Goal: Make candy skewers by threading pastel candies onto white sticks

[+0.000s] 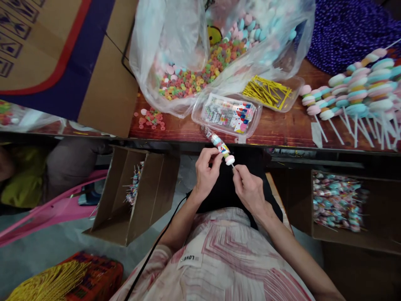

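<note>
A candy skewer (pixel 229 160) of pastel marshmallow and gummy pieces, in what looks like a clear wrapper, is held just off the table's front edge. My right hand (pixel 249 189) pinches its white stick at the lower end. With finger and thumb closed, my left hand (pixel 208 171) grips the skewer's side by a small printed label (pixel 223 149). The wrapper's far end points toward a clear plastic tray (pixel 257 121) holding a stack of printed labels (pixel 227 113). Beside that tray, a second one holds gold twist ties (pixel 267 92).
Plastic bags (pixel 169 37) of ring gummies and marshmallows lie behind the trays. Unwrapped skewers (pixel 357 94) are piled at right. Cardboard boxes (pixel 150 200) with wrapped skewers stand low on both sides. A large carton (pixel 103 71) and a person's leg (pixel 73 167) are at left.
</note>
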`<state>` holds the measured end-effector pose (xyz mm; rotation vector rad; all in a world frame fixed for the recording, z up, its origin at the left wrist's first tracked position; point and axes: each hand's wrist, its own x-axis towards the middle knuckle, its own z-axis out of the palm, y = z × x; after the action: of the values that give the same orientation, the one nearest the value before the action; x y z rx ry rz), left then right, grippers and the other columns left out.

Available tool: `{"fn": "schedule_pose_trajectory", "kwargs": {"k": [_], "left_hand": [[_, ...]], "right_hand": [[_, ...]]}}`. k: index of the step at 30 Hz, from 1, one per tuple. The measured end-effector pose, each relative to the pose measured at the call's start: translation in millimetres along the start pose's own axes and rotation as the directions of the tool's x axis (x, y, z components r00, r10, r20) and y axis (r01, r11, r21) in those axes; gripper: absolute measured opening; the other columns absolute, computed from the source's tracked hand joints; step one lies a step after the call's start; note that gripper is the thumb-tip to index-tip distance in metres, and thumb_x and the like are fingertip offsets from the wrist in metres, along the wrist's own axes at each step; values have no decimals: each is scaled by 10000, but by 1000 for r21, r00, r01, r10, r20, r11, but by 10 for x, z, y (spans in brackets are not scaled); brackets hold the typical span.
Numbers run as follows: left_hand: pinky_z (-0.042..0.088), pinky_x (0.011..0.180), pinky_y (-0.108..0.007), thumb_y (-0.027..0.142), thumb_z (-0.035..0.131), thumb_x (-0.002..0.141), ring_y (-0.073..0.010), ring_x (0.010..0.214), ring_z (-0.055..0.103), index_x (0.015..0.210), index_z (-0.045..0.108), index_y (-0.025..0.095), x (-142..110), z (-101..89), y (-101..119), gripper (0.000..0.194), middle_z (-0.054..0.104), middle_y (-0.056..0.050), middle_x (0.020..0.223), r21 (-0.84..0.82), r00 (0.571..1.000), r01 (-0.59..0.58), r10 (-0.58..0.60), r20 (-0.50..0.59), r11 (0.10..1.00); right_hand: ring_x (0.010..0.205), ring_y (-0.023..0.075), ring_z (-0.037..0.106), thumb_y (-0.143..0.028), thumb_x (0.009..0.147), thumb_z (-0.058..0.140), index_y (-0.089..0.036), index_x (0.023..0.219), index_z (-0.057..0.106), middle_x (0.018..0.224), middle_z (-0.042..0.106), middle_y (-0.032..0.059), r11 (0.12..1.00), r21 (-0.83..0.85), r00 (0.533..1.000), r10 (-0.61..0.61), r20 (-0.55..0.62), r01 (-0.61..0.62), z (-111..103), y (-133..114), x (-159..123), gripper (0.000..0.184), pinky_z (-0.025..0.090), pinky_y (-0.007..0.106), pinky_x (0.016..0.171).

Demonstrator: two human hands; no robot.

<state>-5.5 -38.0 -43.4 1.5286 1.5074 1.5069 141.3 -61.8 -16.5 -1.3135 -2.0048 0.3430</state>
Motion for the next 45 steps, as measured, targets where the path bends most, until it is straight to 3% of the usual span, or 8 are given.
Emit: {"fn": "schedule_pose_trajectory", "kwargs": {"k": [4,7,10,14,20,29,39,45], "left_hand": [[521,708,-241,202,595,947,-113,771,637,983,637,197,21,-48,38,55,654,-11,875,122,994,-104,105,-8,987],[527,755,-256,162,577,949,-127,816,658,1006,653,187,42,-69,72,97,690,-30,896,228,977,-206,214,-12,952],[527,753,-260,144,554,955,-132,834,668,1029,661,177,49,-75,77,134,700,-46,912,280,970,-233,245,-7,931],[518,736,-267,157,533,964,-132,811,660,1014,655,185,39,-70,54,134,693,-40,897,312,975,-210,221,-2,927],[448,668,-257,161,519,953,-126,694,561,903,604,193,17,-46,4,104,585,-5,774,344,988,-138,155,-23,929],[429,633,-238,139,537,939,-116,683,544,930,609,188,13,-25,-37,88,574,-2,770,322,980,-184,197,-6,929],[371,606,-250,122,532,905,-116,624,477,818,577,204,9,18,-73,129,509,22,703,328,987,-114,144,-69,938],[370,602,-238,108,532,867,-106,620,469,787,524,210,9,-8,-65,129,491,35,704,229,995,-75,87,-43,971]], "right_hand": [[453,73,452,-161,1008,430,-181,835,556,548,505,-48,993,-101,998,-60,-7,59,18,20,-2,216,299,217,487],[448,74,442,-157,1003,434,-180,806,553,534,493,-48,994,-91,998,-61,-12,59,26,13,10,231,284,227,483],[442,74,433,-161,1000,441,-180,795,557,529,494,-44,996,-69,998,-52,-21,51,37,0,11,236,281,231,480],[449,78,467,-177,1008,432,-176,846,582,541,530,-35,994,-104,999,-25,-28,22,62,-11,-7,221,305,221,484],[428,69,446,-172,996,456,-170,877,589,546,522,-46,999,-28,1000,21,-18,-21,96,-47,-23,179,294,213,475],[420,60,390,-172,979,474,-174,888,582,562,507,-54,996,54,997,76,-5,-76,92,-55,-9,141,288,196,465],[413,61,380,-181,970,471,-188,881,578,564,489,-57,983,125,991,129,31,-132,115,-69,5,140,291,198,458],[416,61,356,-170,965,465,-192,863,567,545,431,-71,981,127,989,147,10,-147,112,-112,-6,146,271,201,455]]}}
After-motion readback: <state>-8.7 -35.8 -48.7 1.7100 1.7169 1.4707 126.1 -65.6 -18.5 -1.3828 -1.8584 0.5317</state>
